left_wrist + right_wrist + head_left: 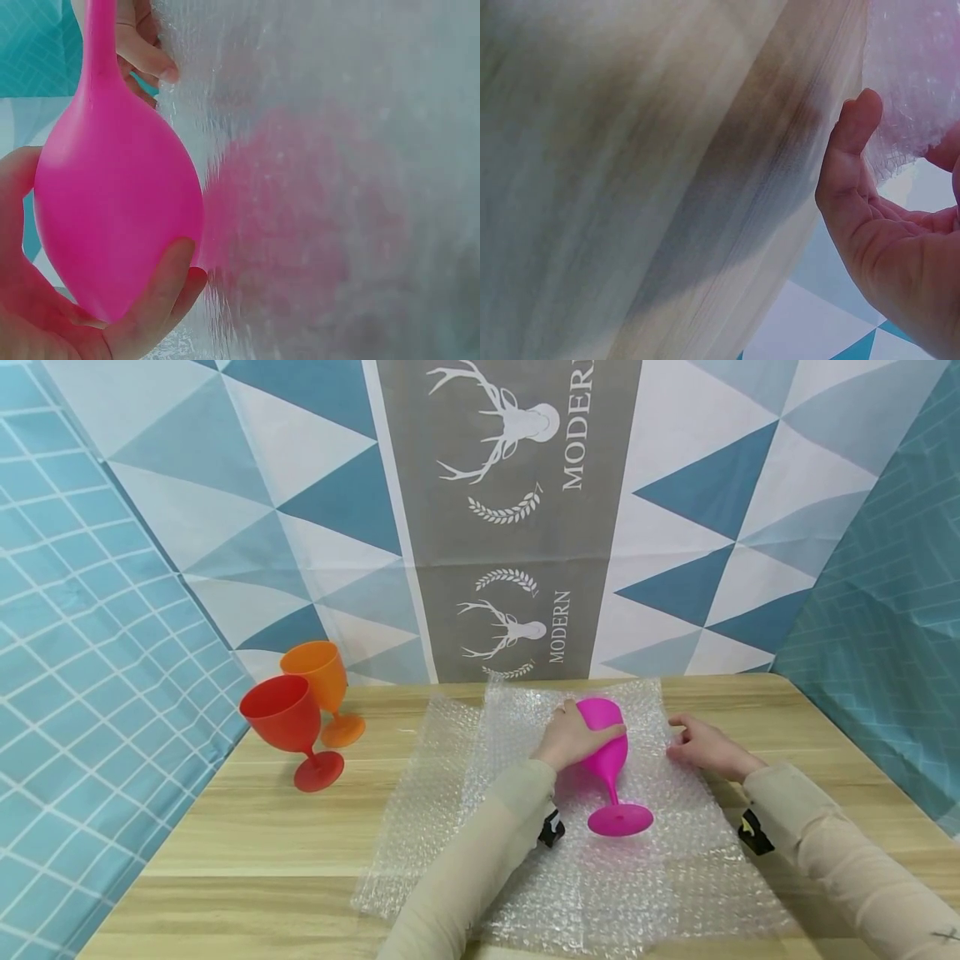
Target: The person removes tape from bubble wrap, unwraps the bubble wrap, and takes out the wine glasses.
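My left hand (pixel 572 737) grips the bowl of a bright pink plastic goblet (pixel 609 756), thumb across its side and fingers round it. The goblet lies tilted over a sheet of bubble wrap (pixel 540 893), its round foot towards me. In the left wrist view the pink goblet (pixel 112 202) has fingers on both sides of its bowl. My right hand (pixel 708 748) is at the right edge of the wrap, thumb and fingers apart. In the right wrist view, the fingertips of this hand (pixel 900 247) are close against the wrap's edge (pixel 907 90).
A red goblet (pixel 288 714) and an orange goblet (pixel 322 672) stand upright at the table's left. The wooden table (pixel 247 860) ends at a patterned back cloth (pixel 510 552), with blue cloths (pixel 90 635) on both sides. The wrap looks layered.
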Available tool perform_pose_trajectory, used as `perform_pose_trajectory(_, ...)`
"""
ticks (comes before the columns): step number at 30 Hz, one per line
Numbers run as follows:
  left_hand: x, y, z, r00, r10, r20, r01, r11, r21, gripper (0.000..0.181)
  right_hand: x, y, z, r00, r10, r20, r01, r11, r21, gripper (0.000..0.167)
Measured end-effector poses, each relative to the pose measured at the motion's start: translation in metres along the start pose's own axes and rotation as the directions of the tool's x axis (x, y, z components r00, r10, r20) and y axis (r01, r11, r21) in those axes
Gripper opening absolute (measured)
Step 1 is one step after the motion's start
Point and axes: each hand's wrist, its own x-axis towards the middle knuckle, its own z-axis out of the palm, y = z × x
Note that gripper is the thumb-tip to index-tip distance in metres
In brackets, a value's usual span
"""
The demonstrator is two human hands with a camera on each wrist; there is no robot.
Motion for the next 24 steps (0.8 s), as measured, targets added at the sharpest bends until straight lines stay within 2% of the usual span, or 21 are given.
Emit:
perform_pose_trajectory(13, -0.0009, -0.0002, -0.0007, 1.000, 0.002, -0.017, -0.003, 0.999, -0.041, 0.094, 0.0004, -0.0005, 0.0005, 1.000, -0.029, -0.005, 0.029, 1.000, 0.003, 0.062)
perform_pose_trajectory(24, -0.0032, -0.0010, -0.0030, 0.999, 0.016, -0.033, -0.019, 0.997, -0.078, 0.095, -0.0011, -0.0020, 0.0008, 1.000, -0.003, -0.002, 0.003, 1.000, -0.010, 0.061)
